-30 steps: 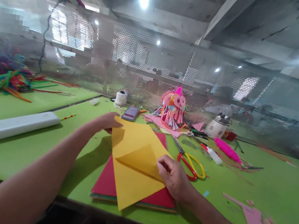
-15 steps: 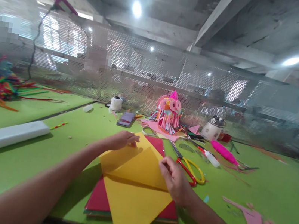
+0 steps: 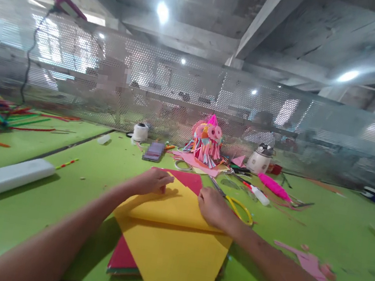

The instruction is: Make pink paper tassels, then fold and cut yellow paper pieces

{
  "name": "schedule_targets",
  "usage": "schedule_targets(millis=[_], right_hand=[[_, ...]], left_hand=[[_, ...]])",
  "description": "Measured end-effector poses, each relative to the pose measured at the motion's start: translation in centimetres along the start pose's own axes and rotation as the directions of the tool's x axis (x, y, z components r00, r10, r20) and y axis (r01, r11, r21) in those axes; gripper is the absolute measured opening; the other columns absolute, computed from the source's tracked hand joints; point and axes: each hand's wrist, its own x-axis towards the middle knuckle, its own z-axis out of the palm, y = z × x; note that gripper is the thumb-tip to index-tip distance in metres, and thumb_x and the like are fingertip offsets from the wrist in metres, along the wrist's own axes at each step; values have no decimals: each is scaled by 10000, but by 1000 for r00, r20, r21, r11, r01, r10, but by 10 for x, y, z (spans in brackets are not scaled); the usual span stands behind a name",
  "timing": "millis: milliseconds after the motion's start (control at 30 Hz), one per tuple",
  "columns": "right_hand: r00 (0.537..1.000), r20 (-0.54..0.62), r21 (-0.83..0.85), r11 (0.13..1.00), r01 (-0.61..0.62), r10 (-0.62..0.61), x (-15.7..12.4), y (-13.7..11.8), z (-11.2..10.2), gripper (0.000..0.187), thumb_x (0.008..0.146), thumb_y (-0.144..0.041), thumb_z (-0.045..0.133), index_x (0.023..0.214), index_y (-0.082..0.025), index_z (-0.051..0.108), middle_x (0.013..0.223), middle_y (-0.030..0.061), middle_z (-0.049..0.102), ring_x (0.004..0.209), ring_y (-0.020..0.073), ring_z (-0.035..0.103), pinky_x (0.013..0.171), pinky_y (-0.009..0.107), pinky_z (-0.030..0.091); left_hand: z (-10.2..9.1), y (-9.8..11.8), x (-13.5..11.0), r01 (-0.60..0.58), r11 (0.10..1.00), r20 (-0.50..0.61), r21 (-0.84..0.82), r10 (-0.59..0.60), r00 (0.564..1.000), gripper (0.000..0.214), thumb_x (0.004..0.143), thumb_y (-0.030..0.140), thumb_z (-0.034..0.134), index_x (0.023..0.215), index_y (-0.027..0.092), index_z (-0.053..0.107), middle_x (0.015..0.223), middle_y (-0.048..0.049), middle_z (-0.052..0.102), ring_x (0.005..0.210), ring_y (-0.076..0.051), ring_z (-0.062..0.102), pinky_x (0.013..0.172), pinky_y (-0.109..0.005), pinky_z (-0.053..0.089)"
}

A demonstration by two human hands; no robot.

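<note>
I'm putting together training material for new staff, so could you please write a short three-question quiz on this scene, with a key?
1. Multiple choice: which of these lies under the yellow sheet?
a) a white bottle
b) a red-topped stack of sheets
c) pink scraps

2. True or false: in the picture, the tasselled ornament stands to the right of the white spool.

3. Fill the gap: the scissors lie nearer to the person's ____ hand.

Key:
1. b
2. True
3. Right; they lie just beyond the right hand.
</note>
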Motion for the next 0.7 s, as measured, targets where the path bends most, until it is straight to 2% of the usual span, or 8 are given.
schedule_targets(millis=[67, 133, 233, 333, 400, 500, 633, 700], right_hand=[[1000, -11, -32, 999, 5, -5, 2, -4, 6, 225, 910, -101, 406, 867, -107, 627, 946, 167, 656, 917, 252, 564, 790, 329, 367], [1000, -30, -84, 996, 5, -7, 2, -5, 14, 239, 897, -71, 395, 915, -89, 632, 978, 176, 642, 946, 272, 546, 812, 346, 373], [998, -48, -136, 990, 24, -31, 2, -4, 21, 261, 883, -38, 381, 942, -96, 630, 1001, 163, 625, 944, 269, 529, 813, 348, 389], [997, -60, -131, 990, 45, -54, 1, -4, 22, 257, 905, -54, 376, 956, -106, 622, 1022, 159, 615, 949, 261, 521, 824, 350, 399], [996, -72, -126, 991, 48, -57, 0, -6, 20, 234, 920, -81, 391, 961, -113, 619, 1026, 155, 613, 964, 261, 515, 839, 354, 402], [995, -75, -137, 989, 50, -60, -3, -10, 15, 206, 926, -109, 419, 974, -119, 619, 1032, 148, 616, 974, 263, 512, 852, 365, 405], [996, -67, -144, 989, 40, -50, -5, -14, 12, 223, 922, -101, 412, 993, -111, 623, 1049, 154, 614, 973, 268, 516, 828, 370, 416], [996, -83, -117, 993, 29, -39, -5, -13, 13, 230, 906, -85, 414, 982, -118, 629, 1037, 149, 616, 966, 267, 519, 798, 362, 422]], left_hand=[[0, 7, -3, 8, 987, 14, 158, -11, 1000, 547, 895, 563, 375, 862, 136, 715, 706, -76, 711, 638, -184, 599, 618, -266, 426], [0, 14, -5, 26, 964, 23, 265, -33, 999, 485, 893, 511, 401, 927, 159, 732, 769, -70, 728, 666, -187, 609, 601, -257, 409], [-1, 20, -5, 28, 938, 16, 345, -35, 999, 429, 888, 457, 433, 1016, 182, 736, 899, -72, 744, 752, -194, 637, 632, -249, 419], [-4, 24, 1, 36, 916, 75, 399, -71, 995, 413, 880, 426, 461, 1103, 184, 710, 845, -56, 741, 728, -186, 640, 618, -242, 425], [-7, 27, 8, 30, 897, 125, 440, -94, 988, 415, 842, 399, 532, 1146, 167, 692, 845, -61, 738, 731, -190, 643, 622, -242, 432], [-15, 34, 25, -23, 886, 206, 463, -83, 975, 405, 784, 350, 621, 1128, 152, 701, 969, -80, 740, 812, -191, 658, 691, -236, 455], [-29, 42, 54, -103, 888, 392, 448, -92, 915, 381, 791, 341, 636, 1139, 199, 696, 1051, -50, 742, 814, -160, 676, 692, -213, 481], [-32, 47, 68, -137, 877, 450, 460, -97, 888, 364, 797, 345, 634, 1130, 215, 700, 1063, -45, 743, 819, -159, 678, 689, -213, 486]])
